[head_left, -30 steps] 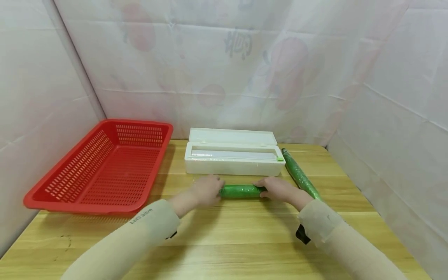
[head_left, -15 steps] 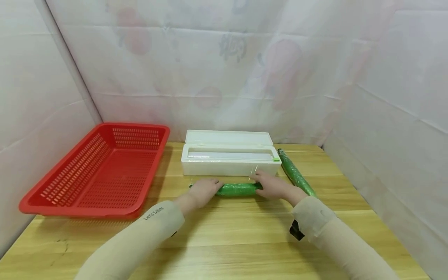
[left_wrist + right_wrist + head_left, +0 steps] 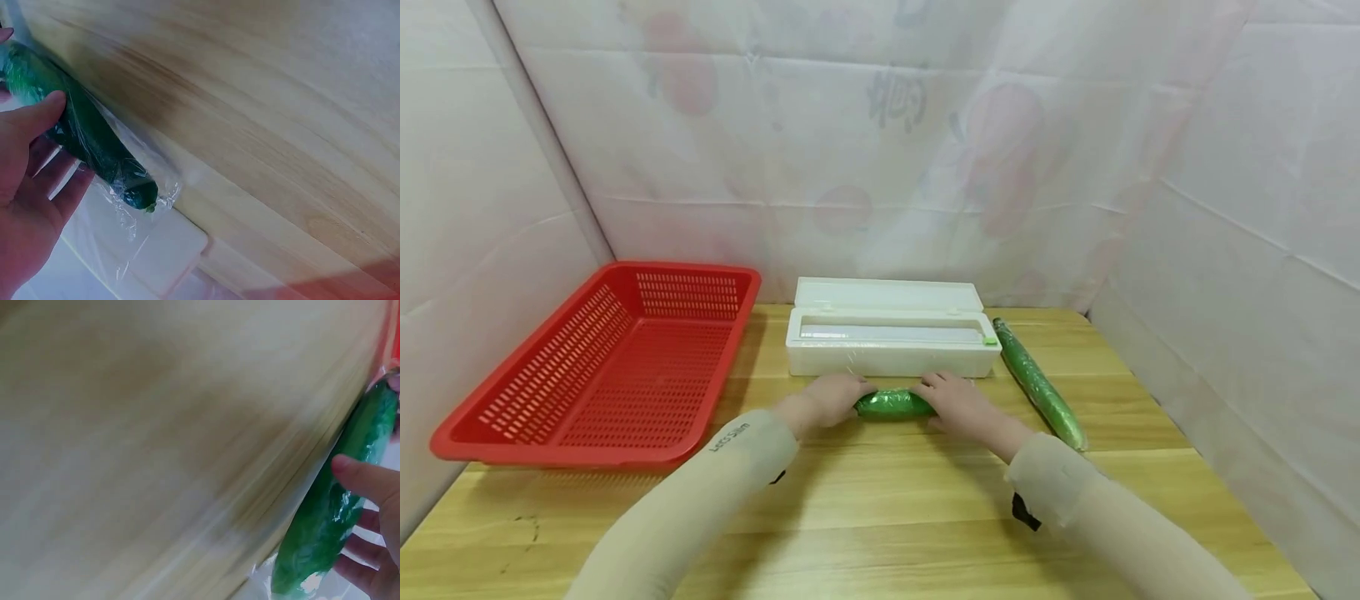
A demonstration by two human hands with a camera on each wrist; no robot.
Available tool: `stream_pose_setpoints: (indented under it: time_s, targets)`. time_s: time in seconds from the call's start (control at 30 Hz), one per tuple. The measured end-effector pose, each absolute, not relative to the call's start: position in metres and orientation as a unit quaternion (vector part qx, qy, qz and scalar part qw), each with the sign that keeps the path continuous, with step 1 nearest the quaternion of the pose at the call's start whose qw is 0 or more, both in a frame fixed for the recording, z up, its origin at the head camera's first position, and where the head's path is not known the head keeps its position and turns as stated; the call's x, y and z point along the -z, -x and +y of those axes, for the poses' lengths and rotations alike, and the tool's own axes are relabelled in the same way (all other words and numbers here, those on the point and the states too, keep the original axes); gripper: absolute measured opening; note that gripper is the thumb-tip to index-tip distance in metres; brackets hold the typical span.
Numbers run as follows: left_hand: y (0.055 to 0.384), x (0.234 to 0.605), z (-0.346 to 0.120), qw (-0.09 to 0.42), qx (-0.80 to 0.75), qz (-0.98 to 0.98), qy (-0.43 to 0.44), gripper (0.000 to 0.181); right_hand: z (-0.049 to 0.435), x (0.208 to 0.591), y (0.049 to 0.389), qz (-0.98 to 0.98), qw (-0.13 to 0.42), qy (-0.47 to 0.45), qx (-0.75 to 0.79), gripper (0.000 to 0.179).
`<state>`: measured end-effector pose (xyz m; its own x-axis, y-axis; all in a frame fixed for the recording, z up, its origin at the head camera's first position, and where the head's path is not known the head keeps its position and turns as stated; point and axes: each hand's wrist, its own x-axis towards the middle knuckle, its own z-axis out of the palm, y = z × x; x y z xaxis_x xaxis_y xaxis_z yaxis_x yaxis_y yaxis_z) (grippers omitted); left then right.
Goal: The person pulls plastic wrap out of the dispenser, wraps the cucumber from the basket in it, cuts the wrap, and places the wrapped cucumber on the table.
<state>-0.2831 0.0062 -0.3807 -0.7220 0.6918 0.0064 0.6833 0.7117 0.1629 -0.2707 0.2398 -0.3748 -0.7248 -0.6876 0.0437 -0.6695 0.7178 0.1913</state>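
A cucumber [image 3: 893, 405] wrapped in clear cling film lies crosswise in front of the white film dispenser [image 3: 891, 360]. My left hand [image 3: 835, 398] grips its left part. In the left wrist view the thumb [image 3: 53, 106] lies on one side of the cucumber [image 3: 100, 140] and the fingers are on the other; loose film [image 3: 128, 228] sticks out past its dark end. My right hand [image 3: 962, 407] holds the right part, thumb [image 3: 359, 475] over the cucumber [image 3: 319, 519] and fingers on the dispenser side. Film also hangs beyond that end.
Behind the hands, the dispenser stands with its lid [image 3: 887, 294] raised and a green slider [image 3: 990, 341] at its right end. A second wrapped cucumber [image 3: 1041, 387] lies to the right. A large red basket [image 3: 733, 367] stands on the left of the wooden table [image 3: 880, 517].
My right hand has moved left along the cucumber, so less of it shows between the hands. Its fingers, raised half a second ago, now lie on the cucumber.
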Motion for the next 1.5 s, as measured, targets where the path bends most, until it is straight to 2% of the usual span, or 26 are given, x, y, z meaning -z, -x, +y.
stream_pose_setpoints:
  time_s: [0.1, 0.2, 0.3, 0.4, 0.47, 0.57, 0.7, 0.87, 0.97, 1.1, 1.2, 1.3, 1.4, 1.5]
  targets:
    - [0.286, 0.381, 0.005, 0.046, -0.076, 0.924, -0.373, 0.045, 0.239, 0.373, 0.276, -0.928, 0.042, -0.366, 0.062, 0.051]
    - [0.286, 0.381, 0.006, 0.041, -0.072, 0.929, -0.361, 0.044, 0.237, 0.370, 0.282, -0.934, 0.010, -0.353, 0.058, 0.051]
    - [0.285, 0.380, 0.011, -0.012, -0.058, 0.937, -0.345, 0.047, 0.235, 0.367, 0.289, -0.942, -0.028, -0.329, 0.062, 0.052]
    - [0.284, 0.378, 0.019, -0.072, -0.016, 0.938, -0.338, 0.055, 0.234, 0.365, 0.293, -0.942, -0.038, -0.325, 0.068, 0.053]
    - [0.283, 0.381, 0.024, -0.086, 0.018, 0.939, -0.332, 0.058, 0.235, 0.364, 0.295, -0.942, -0.043, -0.327, 0.063, 0.052]
    - [0.283, 0.386, 0.030, -0.071, 0.037, 0.943, -0.323, 0.059, 0.236, 0.363, 0.299, -0.943, -0.057, -0.325, 0.044, 0.051]
    - [0.285, 0.391, 0.031, -0.051, 0.012, 0.949, -0.311, 0.049, 0.237, 0.361, 0.304, -0.944, -0.074, -0.321, 0.013, 0.048]
    - [0.293, 0.388, 0.029, -0.009, -0.017, 0.949, -0.314, 0.043, 0.236, 0.361, 0.306, -0.951, -0.070, -0.302, -0.010, 0.035]
    - [0.298, 0.384, 0.027, 0.023, -0.030, 0.950, -0.311, 0.043, 0.234, 0.363, 0.304, -0.953, -0.062, -0.298, 0.001, 0.035]
    - [0.303, 0.380, 0.025, 0.052, -0.043, 0.950, -0.306, 0.039, 0.231, 0.368, 0.298, -0.952, -0.033, -0.299, 0.047, 0.050]
    - [0.305, 0.375, 0.024, 0.069, -0.049, 0.948, -0.307, 0.037, 0.229, 0.371, 0.292, -0.944, 0.016, -0.308, 0.117, 0.058]
    - [0.305, 0.371, 0.023, 0.083, -0.052, 0.945, -0.311, 0.037, 0.226, 0.371, 0.288, -0.928, 0.068, -0.320, 0.179, 0.057]
    - [0.305, 0.367, 0.023, 0.094, -0.055, 0.943, -0.315, 0.036, 0.224, 0.371, 0.286, -0.926, 0.074, -0.322, 0.184, 0.053]
    - [0.303, 0.366, 0.022, 0.094, -0.052, 0.941, -0.321, 0.034, 0.227, 0.372, 0.286, -0.939, 0.049, -0.315, 0.127, 0.048]
